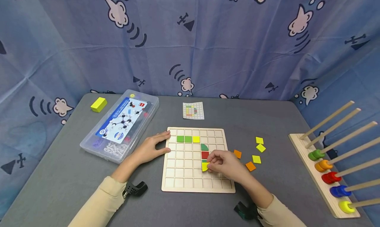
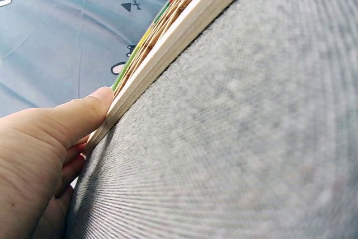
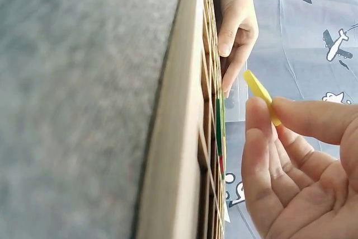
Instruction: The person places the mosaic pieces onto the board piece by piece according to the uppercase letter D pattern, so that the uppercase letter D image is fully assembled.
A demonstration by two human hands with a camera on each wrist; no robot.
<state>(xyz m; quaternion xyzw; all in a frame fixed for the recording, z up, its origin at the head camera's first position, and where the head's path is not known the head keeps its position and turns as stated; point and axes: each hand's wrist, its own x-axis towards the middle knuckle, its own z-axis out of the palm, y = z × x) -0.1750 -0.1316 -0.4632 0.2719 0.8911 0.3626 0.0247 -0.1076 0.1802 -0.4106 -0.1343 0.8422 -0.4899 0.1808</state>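
A wooden grid board (image 1: 178,184) lies flat on the table. My right hand (image 1: 227,164) pinches a yellow square tile (image 3: 259,94) between thumb and fingers, tilted just above the board and partly covering a green piece. My left hand (image 1: 150,148) rests at the board's left edge, thumb (image 2: 89,113) and fingertips touching its side, fingers fairly straight. Two green squares (image 1: 184,139) and a yellow square (image 1: 196,139) sit in an upper row. Below and right of them are a green rounded piece (image 1: 204,147) and a red square (image 1: 205,155).
Loose yellow tiles (image 1: 256,159) and orange tiles (image 1: 250,166) lie right of the board. A small pattern card (image 1: 193,111) is behind it. At left stand a clear plastic case (image 1: 118,128) and a yellow block (image 1: 99,104). A peg stand (image 1: 305,154) with coloured rings occupies the right edge.
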